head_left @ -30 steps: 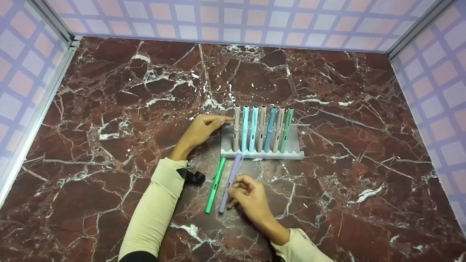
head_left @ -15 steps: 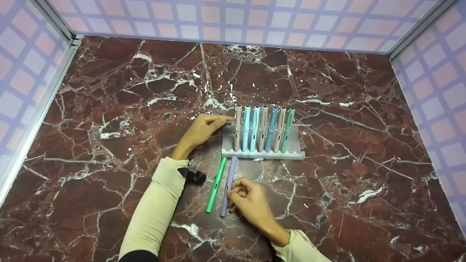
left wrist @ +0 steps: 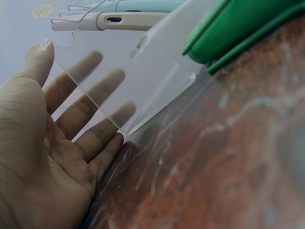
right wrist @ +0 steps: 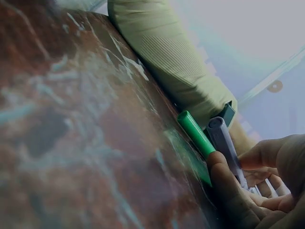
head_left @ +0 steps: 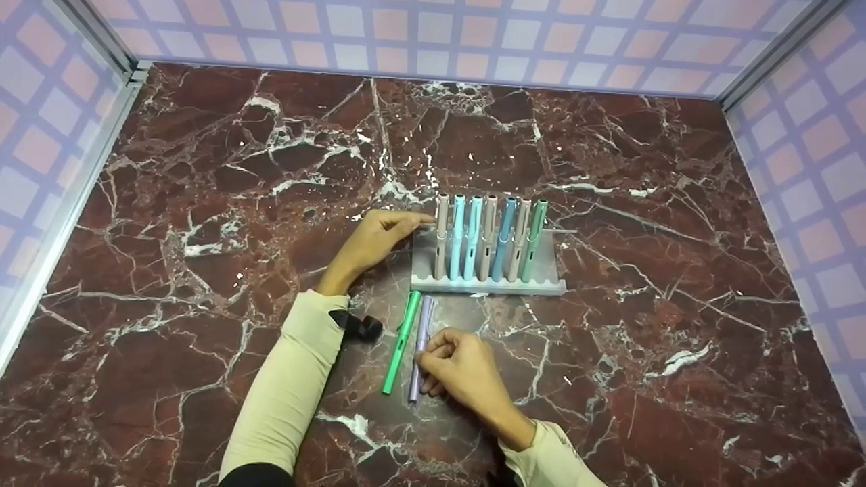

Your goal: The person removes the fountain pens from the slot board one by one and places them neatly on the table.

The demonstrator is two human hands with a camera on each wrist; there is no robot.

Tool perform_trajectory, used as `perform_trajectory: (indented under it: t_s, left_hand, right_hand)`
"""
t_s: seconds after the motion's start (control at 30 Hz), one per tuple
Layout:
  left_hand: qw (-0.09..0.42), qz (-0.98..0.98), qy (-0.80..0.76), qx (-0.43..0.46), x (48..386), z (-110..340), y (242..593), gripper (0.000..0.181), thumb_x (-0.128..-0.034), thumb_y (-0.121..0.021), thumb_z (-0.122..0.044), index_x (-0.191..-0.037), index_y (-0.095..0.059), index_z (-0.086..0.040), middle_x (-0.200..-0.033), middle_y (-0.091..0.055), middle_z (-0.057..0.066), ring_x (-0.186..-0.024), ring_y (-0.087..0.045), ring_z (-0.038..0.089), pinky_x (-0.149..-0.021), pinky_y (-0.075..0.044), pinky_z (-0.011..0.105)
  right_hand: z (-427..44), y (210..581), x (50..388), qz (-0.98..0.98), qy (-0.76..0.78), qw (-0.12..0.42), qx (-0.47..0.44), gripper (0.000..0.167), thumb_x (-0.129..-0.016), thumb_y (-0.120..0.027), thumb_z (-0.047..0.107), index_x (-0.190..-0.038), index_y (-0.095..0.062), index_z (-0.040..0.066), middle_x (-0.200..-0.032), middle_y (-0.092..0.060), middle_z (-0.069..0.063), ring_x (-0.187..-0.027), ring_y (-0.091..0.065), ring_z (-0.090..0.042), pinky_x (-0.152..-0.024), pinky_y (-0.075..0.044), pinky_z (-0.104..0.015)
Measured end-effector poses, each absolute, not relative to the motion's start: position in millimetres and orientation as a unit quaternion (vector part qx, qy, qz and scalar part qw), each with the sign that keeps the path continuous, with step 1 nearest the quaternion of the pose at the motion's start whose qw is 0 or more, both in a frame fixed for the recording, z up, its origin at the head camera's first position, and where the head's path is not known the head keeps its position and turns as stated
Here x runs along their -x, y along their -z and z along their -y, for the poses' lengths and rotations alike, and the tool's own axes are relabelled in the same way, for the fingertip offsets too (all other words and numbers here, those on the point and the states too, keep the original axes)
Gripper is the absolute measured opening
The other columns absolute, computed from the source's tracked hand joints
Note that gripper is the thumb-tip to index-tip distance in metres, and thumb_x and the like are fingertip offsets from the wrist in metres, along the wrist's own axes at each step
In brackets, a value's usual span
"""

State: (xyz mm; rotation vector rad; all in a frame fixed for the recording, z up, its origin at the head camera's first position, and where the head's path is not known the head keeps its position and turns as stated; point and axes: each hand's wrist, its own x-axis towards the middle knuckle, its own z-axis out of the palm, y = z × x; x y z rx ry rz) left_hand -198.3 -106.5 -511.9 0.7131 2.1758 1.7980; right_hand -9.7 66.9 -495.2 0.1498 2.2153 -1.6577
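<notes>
My right hand [head_left: 463, 365] pinches a light purple capped pen [head_left: 423, 321] between thumb and fingers. A bright green capped pen [head_left: 401, 345] lies just left of it on the table. In the right wrist view the ends of the purple pen [right wrist: 223, 138] and green pen [right wrist: 195, 131] sit side by side. My left hand [head_left: 377, 240] is at the left edge of a clear pen stand [head_left: 487, 289]. Through its panel, the left wrist view shows my fingers [left wrist: 95, 98] extended behind it, with the thumb apart from the panel. Several capped pens [head_left: 469, 240] lean upright in the stand.
The stand rests on a dark red marbled table [head_left: 643, 304]. Checkered panels [head_left: 433, 40] rise at the back and both sides. A black strap piece [head_left: 362, 329] sticks out from the left wrist, close to the green pen.
My right hand has brought the purple pen down and left, away from the stand's front lip and alongside the green pen. The left hand stays in place.
</notes>
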Motion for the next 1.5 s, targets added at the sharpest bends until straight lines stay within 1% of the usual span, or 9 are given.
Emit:
perform_trajectory:
  t_s: [0.23,0.5,0.73,0.93,1.07,1.17,1.3,1.4,1.5]
  left_hand:
    - [0.12,-0.737,-0.618,-0.245,199,107,512,0.038,-0.1047,-0.054,-0.033,-0.119,-0.071,-0.002,-0.122,-0.072,0.01,-0.115,-0.066,0.028,-0.101,-0.049,0.036]
    - [0.116,-0.731,-0.626,-0.246,198,107,513,0.031,-0.1056,-0.052,-0.021,-0.118,-0.071,-0.001,-0.123,-0.071,0.014,-0.116,-0.065,0.031,-0.101,-0.05,0.037]
    - [0.113,-0.732,-0.624,-0.25,199,109,513,0.05,-0.1011,-0.055,-0.047,-0.119,-0.071,-0.003,-0.125,-0.07,0.012,-0.113,-0.065,0.031,-0.102,-0.049,0.041]
    - [0.113,-0.736,-0.62,-0.248,199,108,514,0.039,-0.1045,-0.054,-0.034,-0.119,-0.071,-0.002,-0.124,-0.07,0.012,-0.119,-0.065,0.029,-0.104,-0.049,0.04]
    - [0.114,-0.735,-0.619,-0.25,198,107,515,0.052,-0.1004,-0.054,-0.05,-0.12,-0.071,-0.004,-0.124,-0.07,0.011,-0.117,-0.065,0.028,-0.103,-0.05,0.04]
    - [0.112,-0.738,-0.615,-0.255,198,108,515,0.057,-0.0984,-0.053,-0.055,-0.121,-0.071,-0.005,-0.124,-0.071,0.011,-0.109,-0.066,0.024,-0.1,-0.051,0.036]
    - [0.106,-0.745,-0.607,-0.256,198,108,512,0.045,-0.1033,-0.053,-0.042,-0.12,-0.071,-0.005,-0.119,-0.073,0.013,-0.082,-0.058,0.017,-0.082,-0.049,0.026]
    - [0.104,-0.746,-0.608,-0.252,198,108,512,0.035,-0.105,-0.053,-0.031,-0.12,-0.072,-0.006,-0.119,-0.073,0.012,-0.083,-0.058,0.015,-0.079,-0.048,0.023]
    - [0.102,-0.745,-0.608,-0.255,198,108,513,0.031,-0.1053,-0.053,-0.025,-0.12,-0.072,-0.005,-0.122,-0.072,0.012,-0.099,-0.066,0.019,-0.09,-0.051,0.028]
  right_hand:
    - [-66,495,13,-0.79,0.578,0.195,-0.058,0.014,-0.087,-0.075,0.011,-0.086,-0.064,0.002,-0.066,-0.069,-0.007,-0.046,-0.065,-0.015,-0.044,-0.057,-0.034]
    - [-65,494,17,-0.782,0.585,0.207,-0.051,0.014,-0.089,-0.073,0.01,-0.087,-0.063,0.002,-0.066,-0.069,-0.009,-0.045,-0.065,-0.015,-0.044,-0.057,-0.035]
    - [-63,495,19,-0.806,0.559,0.193,-0.03,0.014,-0.088,-0.075,0.01,-0.089,-0.063,0.003,-0.062,-0.068,-0.005,-0.041,-0.062,-0.013,-0.041,-0.055,-0.035]
    - [-65,493,22,-0.825,0.529,0.2,-0.017,0.012,-0.087,-0.073,0.013,-0.089,-0.062,0.008,-0.061,-0.068,-0.002,-0.041,-0.062,-0.013,-0.04,-0.054,-0.034]
    - [-68,492,27,-0.833,0.511,0.21,-0.011,0.016,-0.086,-0.074,0.016,-0.086,-0.06,0.009,-0.061,-0.067,-0.003,-0.041,-0.062,-0.013,-0.04,-0.054,-0.034]
    - [-66,494,29,-0.865,0.475,0.163,0.0,0.021,-0.084,-0.075,0.021,-0.08,-0.056,0.012,-0.06,-0.06,0.003,-0.043,-0.054,-0.006,-0.038,-0.048,-0.025]
    - [-58,503,27,-0.897,0.441,0.011,0.038,0.027,-0.08,-0.078,0.022,-0.077,-0.053,0.013,-0.062,-0.05,0.007,-0.05,-0.041,-0.004,-0.043,-0.037,-0.017]
    - [-52,512,24,-0.898,0.417,-0.111,0.09,0.03,-0.079,-0.083,0.02,-0.083,-0.055,0.009,-0.073,-0.052,0.003,-0.059,-0.043,-0.005,-0.048,-0.042,-0.017]
    - [-49,518,24,-0.896,0.383,-0.182,0.134,0.037,-0.077,-0.086,0.025,-0.097,-0.06,0.006,-0.088,-0.052,-0.003,-0.065,-0.042,-0.005,-0.05,-0.043,-0.017]
